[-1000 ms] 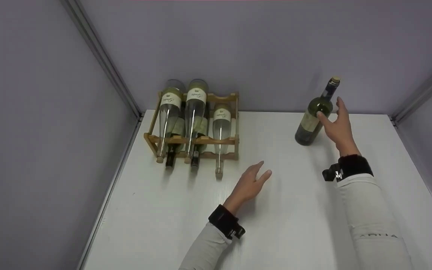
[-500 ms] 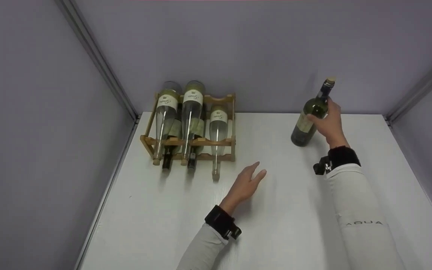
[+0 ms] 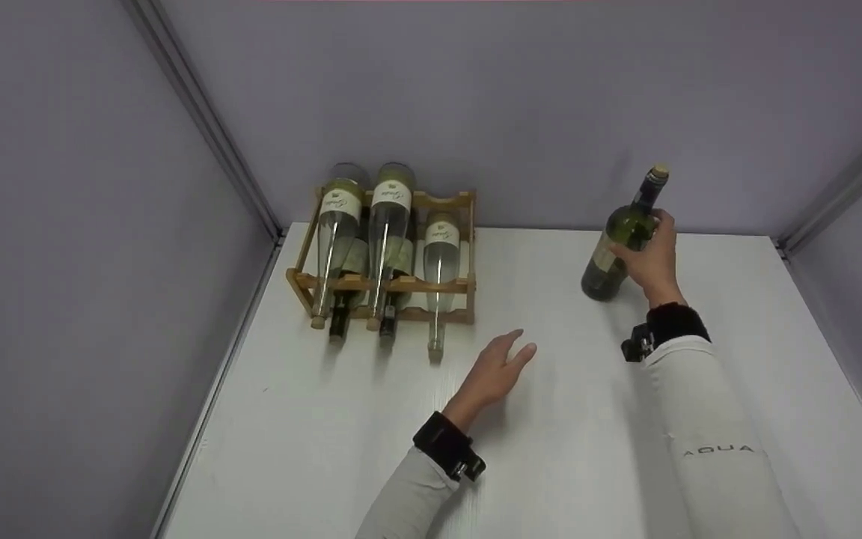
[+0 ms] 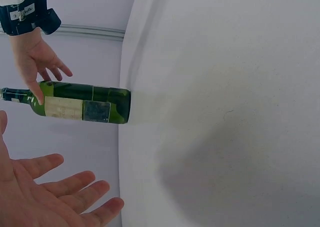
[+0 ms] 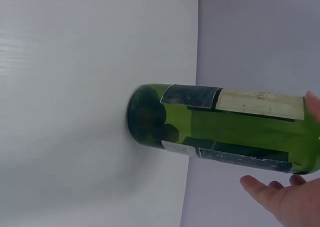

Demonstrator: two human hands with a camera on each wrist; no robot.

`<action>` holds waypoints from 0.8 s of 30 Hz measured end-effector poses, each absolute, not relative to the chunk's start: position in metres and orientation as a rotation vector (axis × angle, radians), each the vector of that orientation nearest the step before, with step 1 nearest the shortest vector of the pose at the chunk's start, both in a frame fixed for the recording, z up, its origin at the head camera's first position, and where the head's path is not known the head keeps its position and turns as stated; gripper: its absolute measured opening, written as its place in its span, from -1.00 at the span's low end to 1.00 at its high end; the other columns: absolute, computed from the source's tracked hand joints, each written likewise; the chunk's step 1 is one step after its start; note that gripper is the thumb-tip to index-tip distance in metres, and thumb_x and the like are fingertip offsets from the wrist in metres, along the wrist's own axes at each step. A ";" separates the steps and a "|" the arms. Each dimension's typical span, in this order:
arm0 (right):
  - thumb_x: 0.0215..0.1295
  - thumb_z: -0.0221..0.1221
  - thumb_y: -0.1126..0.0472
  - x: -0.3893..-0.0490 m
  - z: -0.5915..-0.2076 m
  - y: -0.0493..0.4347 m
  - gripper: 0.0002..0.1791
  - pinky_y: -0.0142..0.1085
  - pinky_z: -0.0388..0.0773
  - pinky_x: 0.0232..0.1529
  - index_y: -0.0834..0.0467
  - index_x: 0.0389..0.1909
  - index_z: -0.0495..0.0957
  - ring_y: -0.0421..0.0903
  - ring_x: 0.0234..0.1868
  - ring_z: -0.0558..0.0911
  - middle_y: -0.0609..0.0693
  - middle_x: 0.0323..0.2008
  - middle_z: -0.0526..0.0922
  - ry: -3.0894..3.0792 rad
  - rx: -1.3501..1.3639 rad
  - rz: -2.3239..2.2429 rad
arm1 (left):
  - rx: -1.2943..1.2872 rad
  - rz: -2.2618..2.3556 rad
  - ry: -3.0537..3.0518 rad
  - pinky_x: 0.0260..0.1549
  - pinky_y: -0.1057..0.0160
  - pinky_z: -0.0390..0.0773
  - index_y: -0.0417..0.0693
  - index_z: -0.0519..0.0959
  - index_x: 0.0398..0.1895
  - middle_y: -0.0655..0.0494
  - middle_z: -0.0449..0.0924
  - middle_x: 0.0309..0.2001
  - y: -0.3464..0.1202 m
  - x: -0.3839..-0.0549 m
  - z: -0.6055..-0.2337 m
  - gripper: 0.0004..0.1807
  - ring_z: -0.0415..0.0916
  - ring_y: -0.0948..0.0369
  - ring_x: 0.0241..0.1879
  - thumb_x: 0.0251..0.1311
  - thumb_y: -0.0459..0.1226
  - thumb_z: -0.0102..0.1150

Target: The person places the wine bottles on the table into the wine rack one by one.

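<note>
A green wine bottle (image 3: 604,258) stands upright on the white table, its neck topped by a cork. My right hand (image 3: 652,263) is around its upper body. In the right wrist view the thumb (image 5: 313,106) lies against the label's upper end, while the fingers (image 5: 260,189) are spread on the other side with a gap to the glass. My left hand (image 3: 489,373) hovers over the table to the left of this bottle, fingers extended and holding nothing. The left wrist view shows the same bottle (image 4: 90,103) beyond my left palm.
A wooden wine rack (image 3: 298,277) stands at the back left. Clear bottles (image 3: 390,192) and dark bottles (image 3: 339,318) lie in it, necks pointing forward. Grey panels (image 3: 536,112) enclose the table (image 3: 311,449) at the back and sides.
My right hand has moved left from beside the bottle to around its upper body. The bottle stays upright in place. My left hand has barely shifted.
</note>
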State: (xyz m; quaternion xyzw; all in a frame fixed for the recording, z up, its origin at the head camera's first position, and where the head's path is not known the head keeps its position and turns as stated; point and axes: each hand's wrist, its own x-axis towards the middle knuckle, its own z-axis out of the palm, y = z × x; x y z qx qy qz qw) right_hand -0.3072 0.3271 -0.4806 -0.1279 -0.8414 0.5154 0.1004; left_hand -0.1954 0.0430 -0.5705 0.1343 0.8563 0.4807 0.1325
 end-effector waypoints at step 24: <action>0.16 0.38 0.09 -0.308 -0.485 0.328 0.09 0.03 0.20 0.33 0.35 0.48 -0.13 0.20 0.39 0.16 0.28 0.35 -0.04 -2.552 -0.489 1.419 | 0.388 1.402 2.466 0.34 0.02 0.15 -0.04 0.29 0.44 -0.03 0.27 0.41 0.043 -0.193 -0.567 -0.26 0.15 0.06 0.41 0.44 0.25 -0.30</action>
